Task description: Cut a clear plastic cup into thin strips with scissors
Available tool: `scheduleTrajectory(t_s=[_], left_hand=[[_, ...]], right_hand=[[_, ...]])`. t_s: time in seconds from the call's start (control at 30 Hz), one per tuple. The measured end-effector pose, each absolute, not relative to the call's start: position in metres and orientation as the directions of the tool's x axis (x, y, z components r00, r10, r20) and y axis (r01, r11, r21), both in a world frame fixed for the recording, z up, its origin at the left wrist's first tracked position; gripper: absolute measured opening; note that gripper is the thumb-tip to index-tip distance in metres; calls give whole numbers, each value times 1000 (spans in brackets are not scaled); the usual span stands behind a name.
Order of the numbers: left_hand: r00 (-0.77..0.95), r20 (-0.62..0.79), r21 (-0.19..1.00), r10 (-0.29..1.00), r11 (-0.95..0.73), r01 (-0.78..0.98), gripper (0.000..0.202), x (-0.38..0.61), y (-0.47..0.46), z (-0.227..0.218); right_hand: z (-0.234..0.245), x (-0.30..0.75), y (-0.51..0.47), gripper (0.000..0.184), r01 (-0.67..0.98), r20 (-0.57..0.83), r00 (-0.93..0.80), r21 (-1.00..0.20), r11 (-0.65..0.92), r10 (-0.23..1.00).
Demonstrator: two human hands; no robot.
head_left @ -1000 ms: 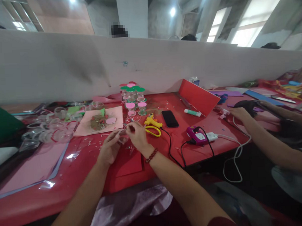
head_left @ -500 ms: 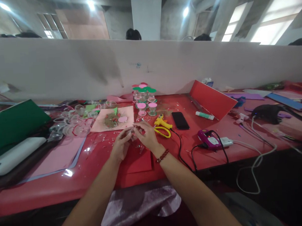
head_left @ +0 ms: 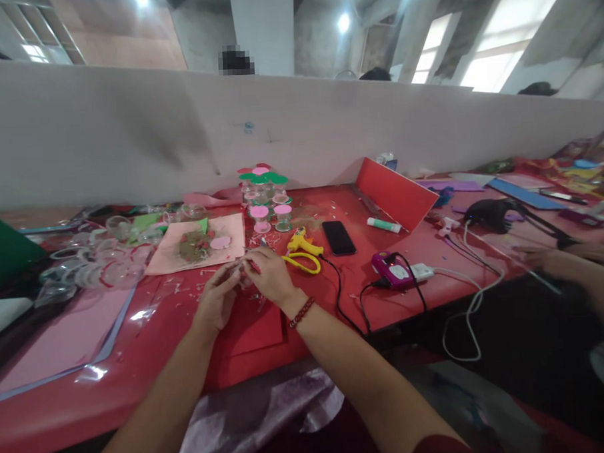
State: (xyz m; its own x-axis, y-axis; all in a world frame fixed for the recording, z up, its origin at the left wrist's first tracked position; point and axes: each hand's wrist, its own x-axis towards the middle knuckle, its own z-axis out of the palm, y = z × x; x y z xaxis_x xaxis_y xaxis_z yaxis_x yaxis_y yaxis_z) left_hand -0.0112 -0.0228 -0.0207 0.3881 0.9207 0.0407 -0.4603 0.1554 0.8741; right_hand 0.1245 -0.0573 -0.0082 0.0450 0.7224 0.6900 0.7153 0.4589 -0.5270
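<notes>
My left hand (head_left: pixel 217 295) and my right hand (head_left: pixel 271 276) meet over the red table, fingers closed around something small and pale that they mostly hide; I cannot make out its kind. Just beyond them lies a pink sheet (head_left: pixel 157 258) bearing a brown-green smeared patch and a pink paper disc (head_left: pixel 221 243). Behind stand stacked clear plastic cups (head_left: pixel 262 221) topped with pink, green and red paper discs. Right of my right hand are a yellow glue gun (head_left: pixel 300 241) and a coiled yellow ring (head_left: pixel 304 264). A red sheet (head_left: pixel 256 330) lies under my wrists.
Loose clear plastic cups (head_left: pixel 106 262) pile up at left beside pink paper (head_left: pixel 61 344). To the right are a black phone (head_left: pixel 338 237), a glue stick (head_left: pixel 383 225), a red folded board (head_left: pixel 398 192) and a purple power adapter (head_left: pixel 391 270) with cables. Another person's hand (head_left: pixel 548 262) shows at far right.
The view has turned right, so the table's things sit further left. Another person's hands and arm have come into sight at far right. My hands keep their closed hold together.
</notes>
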Motion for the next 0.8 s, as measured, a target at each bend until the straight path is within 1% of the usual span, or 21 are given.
scheduleTrajectory(t_s=[0.07, 0.17, 0.37, 0.43, 0.6, 0.73, 0.8], left_hand=[[389, 50, 877, 920, 146, -459, 29, -10, -23, -20], [396, 62, 882, 916, 135, -451, 30, -10, -24, -19], [413, 91, 884, 906, 118, -453, 30, -12, -26, -14], [401, 91, 891, 911, 105, -441, 30, -12, -26, -13], [374, 81, 904, 924, 90, -419, 30, -12, -25, -13], [375, 65, 906, 925, 103, -410, 33, -10, -27, -14], [358, 74, 911, 931, 83, -404, 33, -9, -27, -16]], right_hand=[[-7, 123, -58, 14, 733, 683, 54, -522, 436, 728], [-7, 123, -56, 12, 719, 677, 83, -548, 427, 731], [-12, 128, -53, 12, 643, 597, 241, -688, 335, 765], [-11, 129, -54, 13, 632, 580, 276, -710, 311, 766], [-7, 125, -59, 20, 686, 548, 278, -688, 236, 789], [-7, 125, -59, 21, 665, 617, 255, -671, 328, 745], [-4, 125, -59, 22, 672, 654, 246, -647, 360, 716]])
